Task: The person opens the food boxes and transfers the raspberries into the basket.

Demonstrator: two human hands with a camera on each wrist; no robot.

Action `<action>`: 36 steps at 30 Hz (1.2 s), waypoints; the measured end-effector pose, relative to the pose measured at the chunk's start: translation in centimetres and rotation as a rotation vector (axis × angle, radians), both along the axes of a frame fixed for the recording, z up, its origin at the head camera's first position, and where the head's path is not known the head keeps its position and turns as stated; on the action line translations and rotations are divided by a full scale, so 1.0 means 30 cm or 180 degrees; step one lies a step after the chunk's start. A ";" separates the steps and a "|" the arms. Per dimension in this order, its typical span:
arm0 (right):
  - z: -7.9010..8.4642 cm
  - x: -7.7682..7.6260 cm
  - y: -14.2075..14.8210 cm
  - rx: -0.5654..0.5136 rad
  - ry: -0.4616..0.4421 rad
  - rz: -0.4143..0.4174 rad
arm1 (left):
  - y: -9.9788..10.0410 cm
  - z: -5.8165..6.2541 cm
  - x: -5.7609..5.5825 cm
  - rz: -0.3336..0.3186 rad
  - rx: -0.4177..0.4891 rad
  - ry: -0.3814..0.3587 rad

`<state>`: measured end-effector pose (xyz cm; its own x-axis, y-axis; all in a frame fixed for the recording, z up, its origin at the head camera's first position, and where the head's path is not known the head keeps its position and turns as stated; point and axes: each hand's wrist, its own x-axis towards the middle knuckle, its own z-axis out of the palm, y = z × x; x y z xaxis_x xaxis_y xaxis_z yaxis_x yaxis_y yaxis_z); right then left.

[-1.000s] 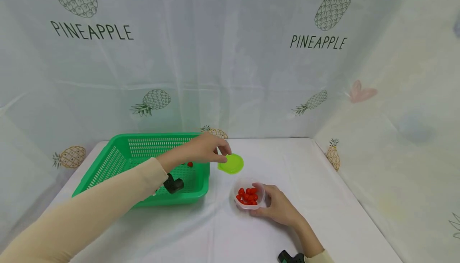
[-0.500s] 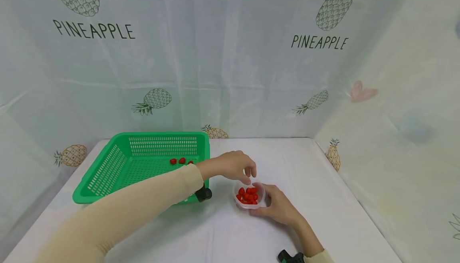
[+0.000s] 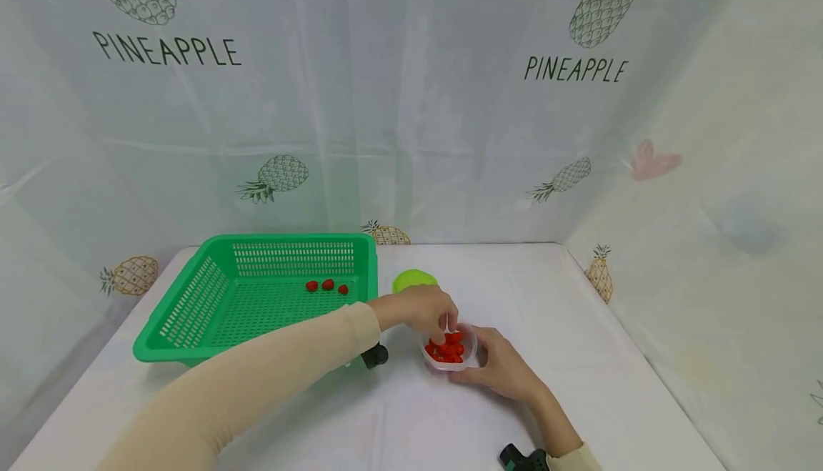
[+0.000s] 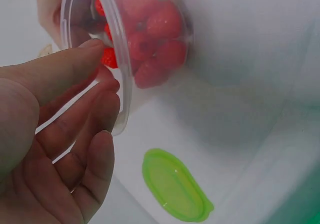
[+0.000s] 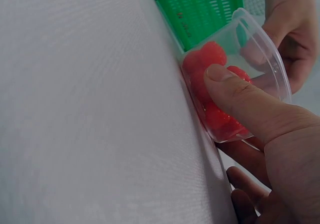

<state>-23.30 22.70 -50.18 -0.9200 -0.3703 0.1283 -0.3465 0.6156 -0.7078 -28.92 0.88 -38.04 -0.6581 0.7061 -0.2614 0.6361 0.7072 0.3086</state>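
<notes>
My right hand grips a small clear plastic tub from its right side, thumb along the near wall. Inside lie several red raspberries, bunched at the bottom. Reaching into the tub's mouth from the upper left is my left hand. In the left wrist view its thumb and loosely bent fingers stand apart at the rim, with a raspberry right at the fingertips, partly behind the thumb. Behind the left hand a bright green lid lies on the table.
A green slotted basket stands at the left, with 3 raspberries in its far right part. The white-covered table meets a pineapple-print curtain at the back. My left sleeve crosses in front of the basket.
My left hand has come from beside the basket, over the lid, rightward and down to the tub, its fingertips now inside. My right hand and the tub have stayed in place.
</notes>
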 end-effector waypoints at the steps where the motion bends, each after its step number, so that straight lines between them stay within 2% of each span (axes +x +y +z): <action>1: 0.001 0.001 0.001 0.0006 0.0001 -0.0002 | 0.002 -0.003 0.002 -0.0006 -0.0001 -0.0009; 4: 0.003 0.003 0.004 0.0006 0.0000 -0.0018 | 0.010 -0.010 0.007 -0.0044 -0.0034 0.0032; 15: 0.005 0.000 0.002 -0.0061 0.0088 0.0100 | 0.017 -0.058 0.005 -0.0189 -0.0231 0.0435; 22: 0.002 -0.015 0.000 -0.0118 0.0123 0.0234 | 0.001 -0.090 0.002 -0.0239 -0.0070 0.0438; 30: -0.004 -0.008 0.006 -0.0062 0.0097 0.0163 | 0.001 -0.111 0.020 -0.0220 0.0093 0.0526; 36: -0.002 -0.008 0.000 -0.0073 0.0026 0.0137 | 0.003 -0.124 0.019 -0.0260 0.0055 0.0663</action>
<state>-23.55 22.71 -50.24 -0.9022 -0.4064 0.1447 -0.3782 0.5837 -0.7185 -28.35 0.96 -41.76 -0.6370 0.7625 -0.1132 0.7424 0.6464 0.1760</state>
